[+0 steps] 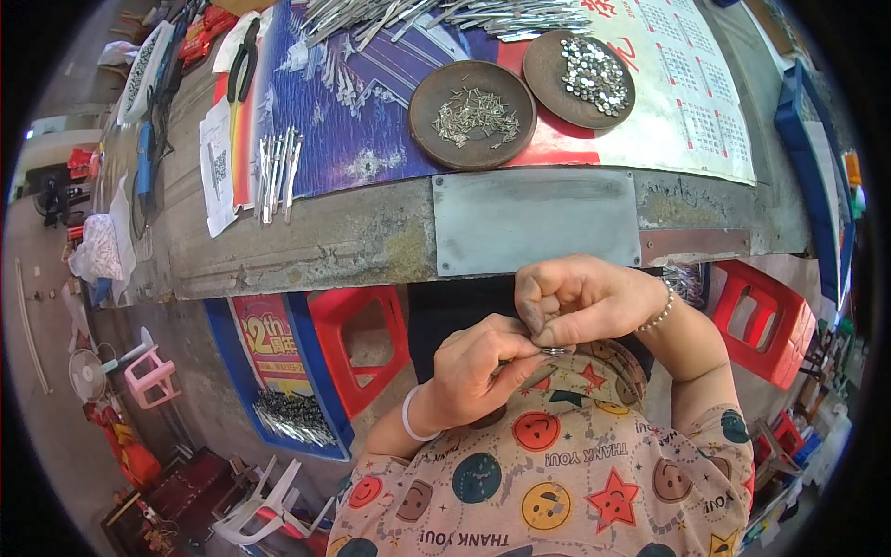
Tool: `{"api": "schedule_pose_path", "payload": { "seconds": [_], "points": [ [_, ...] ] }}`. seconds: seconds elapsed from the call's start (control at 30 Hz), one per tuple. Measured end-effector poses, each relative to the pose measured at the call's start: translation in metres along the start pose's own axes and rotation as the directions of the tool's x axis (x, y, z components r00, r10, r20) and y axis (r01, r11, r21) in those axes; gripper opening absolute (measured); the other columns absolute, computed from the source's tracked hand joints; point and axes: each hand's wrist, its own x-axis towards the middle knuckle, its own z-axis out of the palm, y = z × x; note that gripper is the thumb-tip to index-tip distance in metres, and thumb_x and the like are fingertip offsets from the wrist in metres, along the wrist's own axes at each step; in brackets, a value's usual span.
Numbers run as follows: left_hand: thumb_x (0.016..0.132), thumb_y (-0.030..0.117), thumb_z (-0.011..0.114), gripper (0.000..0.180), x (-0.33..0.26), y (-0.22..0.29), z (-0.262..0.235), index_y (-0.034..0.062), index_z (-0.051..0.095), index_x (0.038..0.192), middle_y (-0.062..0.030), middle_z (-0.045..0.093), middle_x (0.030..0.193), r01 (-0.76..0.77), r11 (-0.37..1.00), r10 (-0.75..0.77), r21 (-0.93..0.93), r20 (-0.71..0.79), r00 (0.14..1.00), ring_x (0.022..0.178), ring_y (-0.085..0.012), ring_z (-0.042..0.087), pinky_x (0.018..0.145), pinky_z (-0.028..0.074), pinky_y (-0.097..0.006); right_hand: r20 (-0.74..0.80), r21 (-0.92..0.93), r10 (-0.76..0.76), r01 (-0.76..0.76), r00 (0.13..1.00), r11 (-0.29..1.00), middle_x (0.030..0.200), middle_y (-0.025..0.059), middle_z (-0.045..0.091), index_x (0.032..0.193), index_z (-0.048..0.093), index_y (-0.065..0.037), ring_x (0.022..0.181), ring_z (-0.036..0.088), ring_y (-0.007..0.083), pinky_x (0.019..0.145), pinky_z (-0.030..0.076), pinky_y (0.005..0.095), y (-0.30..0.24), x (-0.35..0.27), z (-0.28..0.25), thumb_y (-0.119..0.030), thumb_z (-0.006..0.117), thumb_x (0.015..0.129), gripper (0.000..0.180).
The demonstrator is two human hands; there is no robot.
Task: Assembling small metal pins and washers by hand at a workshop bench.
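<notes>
In front of my chest, below the bench edge, my two hands meet at the fingertips. My left hand (478, 369) is closed, its thumb and fingers pinching a small shiny metal piece (554, 351). Over it, my right hand (589, 302) has curled fingers, with the thumb and forefinger pressed on that same piece. Fingers cover most of it, so its exact kind stays hidden. Ahead on the bench, a brown round dish (423, 139) holds many thin metal pins (476, 117). Beside it, another brown dish (543, 63) carries small round metal pieces (594, 76).
A grey metal plate (536, 223) is fixed at the bench edge. Slim metal levers (278, 176) and black-handled pliers (244, 60) lie left; more metal strips (445, 17) are heaped at the back. Below stand red stools (360, 348) and a blue tray (339, 436) with metal parts.
</notes>
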Motion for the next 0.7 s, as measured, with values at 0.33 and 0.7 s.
{"api": "schedule_pose_path", "payload": {
  "seconds": [0.33, 0.7],
  "points": [
    [0.073, 0.000, 0.074, 0.020, -0.001, 0.001, -0.001, 0.0026, 0.056, 0.082, -0.0108, 0.061, 0.077, 0.094, 0.991, -0.090, -0.095, 0.052, 0.995, 0.062, -0.0193, 0.062, 0.051, 0.046, -0.026, 0.166, -0.011, 0.075, -0.074, 0.983, 0.997, 0.081, 0.0011, 0.052, 0.095, 0.049, 0.001, 0.070, 0.049, 0.0048, 0.059, 0.039, 0.0192, -0.002, 0.007, -0.010, 0.002, 0.055, 0.089, 0.009],
    [0.071, 0.000, 0.073, 0.019, 0.004, -0.001, -0.006, 0.0011, 0.057, 0.081, -0.0097, 0.057, 0.072, 0.162, 0.985, -0.153, -0.064, 0.118, 0.981, 0.060, -0.0220, 0.061, 0.052, 0.047, -0.029, 0.238, -0.684, 0.044, 0.135, 0.970, 0.717, 0.079, 0.0081, 0.060, 0.095, 0.052, -0.004, 0.068, 0.058, 0.0287, 0.062, 0.046, 0.0344, -0.038, 0.010, 0.004, -0.012, 0.056, 0.090, 0.010]
  ]
}}
